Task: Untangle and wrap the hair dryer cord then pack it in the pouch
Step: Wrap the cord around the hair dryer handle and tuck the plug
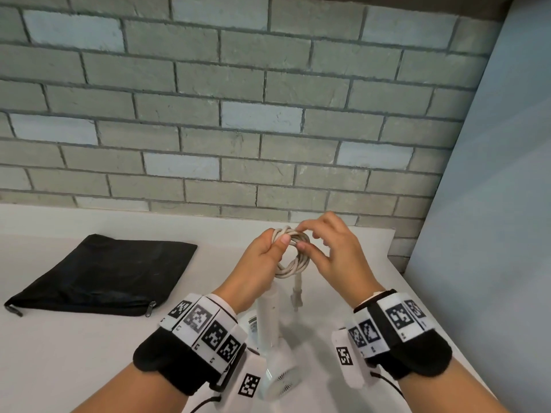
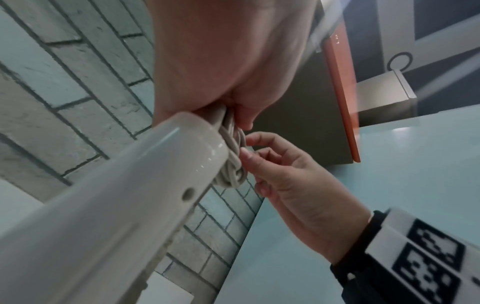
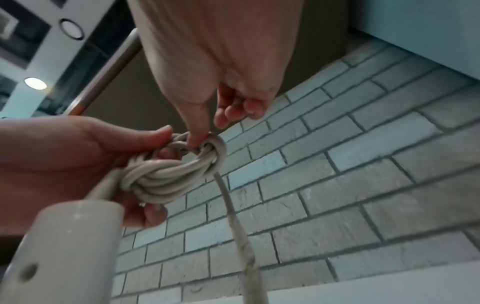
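Left grip (image 1: 262,257) is clenched round one side of the coiled cord (image 1: 293,257), thumb laid across the turns, holding the bundle up above the desk (image 1: 89,353). Right grip (image 1: 331,248) pinches the opposite side of the coil near its top, thumb tip and forefinger closed on a turn that crosses over the others; the remaining fingers hang loosely curled and hold nothing.

From the underside of the coil a short free tail drops straight down, ending in the plug (image 1: 297,296), which hangs between the two wrists. The hair dryer (image 1: 269,332) stands directly below the left grip, its handle rising almost to the coil and its vented body at the bottom edge of the head view. Whether the body rests on the desk cannot be told.

By my reading, wrapping is nearly finished and the tail is being tucked to lock the bundle.

Black zip pouch (image 1: 101,275) lies flat on the desk well to the left, its long side running left to right and its zip edge towards the person. Left grip is the nearer one, so packing probably calls for a leftward carry.
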Available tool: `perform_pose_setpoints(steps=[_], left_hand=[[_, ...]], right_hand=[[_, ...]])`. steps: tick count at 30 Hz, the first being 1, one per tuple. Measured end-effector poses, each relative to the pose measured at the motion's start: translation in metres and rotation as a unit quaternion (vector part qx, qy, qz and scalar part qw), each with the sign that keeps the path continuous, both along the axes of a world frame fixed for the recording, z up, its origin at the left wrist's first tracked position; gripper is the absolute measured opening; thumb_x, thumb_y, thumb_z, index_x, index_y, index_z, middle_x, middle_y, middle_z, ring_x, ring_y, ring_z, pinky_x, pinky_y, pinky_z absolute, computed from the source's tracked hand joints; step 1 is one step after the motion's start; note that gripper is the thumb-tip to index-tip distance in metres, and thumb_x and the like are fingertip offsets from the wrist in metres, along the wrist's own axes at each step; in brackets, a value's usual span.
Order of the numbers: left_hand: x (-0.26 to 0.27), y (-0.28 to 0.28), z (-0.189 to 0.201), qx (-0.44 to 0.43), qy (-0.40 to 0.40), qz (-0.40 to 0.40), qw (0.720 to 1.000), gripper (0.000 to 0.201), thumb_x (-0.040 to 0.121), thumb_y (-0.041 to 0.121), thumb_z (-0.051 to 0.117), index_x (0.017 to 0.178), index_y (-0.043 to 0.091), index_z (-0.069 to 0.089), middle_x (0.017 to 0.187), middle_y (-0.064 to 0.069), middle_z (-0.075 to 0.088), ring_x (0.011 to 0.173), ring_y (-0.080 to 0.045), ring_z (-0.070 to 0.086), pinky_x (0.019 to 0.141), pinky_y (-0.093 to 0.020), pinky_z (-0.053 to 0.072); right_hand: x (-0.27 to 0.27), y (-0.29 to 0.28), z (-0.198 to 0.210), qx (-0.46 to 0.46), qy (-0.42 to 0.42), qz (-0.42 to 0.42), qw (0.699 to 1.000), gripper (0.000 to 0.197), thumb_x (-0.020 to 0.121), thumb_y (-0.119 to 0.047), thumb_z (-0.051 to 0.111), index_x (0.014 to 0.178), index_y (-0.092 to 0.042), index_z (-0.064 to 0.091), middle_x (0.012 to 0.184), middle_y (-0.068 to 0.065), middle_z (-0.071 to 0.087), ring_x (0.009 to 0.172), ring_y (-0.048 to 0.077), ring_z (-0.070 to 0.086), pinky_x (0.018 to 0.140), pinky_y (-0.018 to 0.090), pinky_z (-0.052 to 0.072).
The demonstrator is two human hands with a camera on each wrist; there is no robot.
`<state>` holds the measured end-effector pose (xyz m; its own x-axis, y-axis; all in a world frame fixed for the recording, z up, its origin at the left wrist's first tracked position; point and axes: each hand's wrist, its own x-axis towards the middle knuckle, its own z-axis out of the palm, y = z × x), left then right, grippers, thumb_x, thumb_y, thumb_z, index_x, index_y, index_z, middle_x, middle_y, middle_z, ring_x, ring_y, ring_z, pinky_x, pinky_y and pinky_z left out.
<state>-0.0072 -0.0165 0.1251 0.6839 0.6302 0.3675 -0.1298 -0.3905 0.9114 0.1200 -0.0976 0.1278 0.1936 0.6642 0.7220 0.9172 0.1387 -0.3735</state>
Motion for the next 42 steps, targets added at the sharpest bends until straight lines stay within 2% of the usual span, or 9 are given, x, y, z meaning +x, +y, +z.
perform_pose_setpoints(steps=[5,9,14,18,25,31,35,38,42], left_hand=[[0.001,-0.001,-0.002,-0.001,-0.016,0.009,1.000,0.024,0.097,0.022,0.037,0.076,0.020,0.046,0.066,0.009,0.041,0.051,0.009,0.042,0.052,-0.005,0.034],[0.002,0.000,-0.004,-0.010,-0.023,0.009,1.000,0.021,0.097,0.023,0.037,0.083,0.016,0.050,0.067,0.010,0.045,0.051,0.010,0.044,0.053,-0.005,0.035],[0.005,0.001,-0.009,-0.004,-0.019,0.033,0.999,0.023,0.097,0.028,0.035,0.081,0.014,0.045,0.068,0.007,0.043,0.060,-0.002,0.042,0.058,-0.016,0.037],[0.007,0.003,-0.011,-0.021,-0.030,0.046,0.998,0.027,0.097,0.028,0.036,0.089,0.005,0.048,0.073,0.003,0.047,0.066,-0.011,0.045,0.060,-0.023,0.040],[0.008,0.005,-0.013,0.001,-0.034,0.042,0.999,0.027,0.096,0.026,0.037,0.091,0.003,0.051,0.077,0.002,0.052,0.070,-0.010,0.048,0.067,-0.027,0.038],[0.006,-0.002,-0.012,0.047,-0.074,0.040,0.995,0.021,0.097,0.023,0.035,0.077,0.018,0.041,0.071,0.004,0.050,0.060,0.002,0.048,0.058,-0.013,0.043],[0.009,-0.001,-0.017,0.089,-0.066,0.056,0.992,0.030,0.092,0.043,0.033,0.081,0.017,0.044,0.074,0.004,0.052,0.069,-0.014,0.051,0.069,-0.040,0.048],[0.009,0.004,-0.017,0.071,-0.068,0.053,0.994,0.023,0.094,0.038,0.034,0.080,0.021,0.044,0.070,0.009,0.051,0.062,-0.002,0.049,0.065,-0.027,0.046],[0.006,0.007,-0.014,0.058,-0.048,0.057,0.996,0.023,0.097,0.027,0.035,0.090,0.008,0.047,0.074,0.008,0.053,0.063,0.003,0.048,0.066,-0.020,0.042]], right_hand=[[-0.016,0.000,-0.009,0.030,-0.109,-0.027,0.993,0.016,0.085,-0.009,0.053,0.098,-0.017,0.056,0.084,0.006,0.052,0.064,0.017,0.052,0.056,0.026,0.047],[-0.022,0.002,-0.008,0.014,-0.107,-0.049,0.993,0.012,0.082,-0.012,0.057,0.093,-0.011,0.062,0.080,0.006,0.051,0.062,0.019,0.053,0.051,0.031,0.050],[-0.037,0.012,-0.007,-0.029,-0.140,-0.139,0.980,0.019,0.084,-0.020,0.041,0.081,-0.011,0.057,0.076,0.003,0.052,0.055,0.012,0.040,0.036,0.024,0.032],[-0.040,0.013,-0.010,-0.062,-0.131,-0.154,0.977,0.007,0.083,-0.014,0.053,0.085,-0.010,0.058,0.079,0.005,0.053,0.055,0.017,0.046,0.036,0.025,0.028],[-0.039,0.009,-0.003,-0.127,-0.110,-0.121,0.978,0.017,0.092,-0.015,0.045,0.100,-0.011,0.059,0.090,0.003,0.051,0.076,0.024,0.054,0.057,0.030,0.037],[-0.029,0.000,0.023,-0.217,0.102,0.016,0.971,0.024,0.094,-0.022,0.044,0.085,-0.007,0.060,0.083,-0.003,0.056,0.077,0.012,0.053,0.072,0.025,0.039],[-0.025,-0.008,0.022,-0.210,0.260,0.088,0.938,0.030,0.094,-0.028,0.043,0.077,-0.010,0.060,0.077,-0.003,0.061,0.070,-0.003,0.054,0.070,0.008,0.040],[-0.018,-0.013,0.016,-0.193,0.255,0.138,0.937,0.020,0.090,-0.022,0.053,0.085,-0.004,0.060,0.091,0.006,0.061,0.082,0.002,0.055,0.077,0.018,0.042],[-0.017,-0.011,0.002,-0.181,0.190,0.136,0.955,0.013,0.087,-0.016,0.057,0.099,-0.011,0.059,0.100,-0.001,0.065,0.096,0.009,0.059,0.080,0.023,0.045]])
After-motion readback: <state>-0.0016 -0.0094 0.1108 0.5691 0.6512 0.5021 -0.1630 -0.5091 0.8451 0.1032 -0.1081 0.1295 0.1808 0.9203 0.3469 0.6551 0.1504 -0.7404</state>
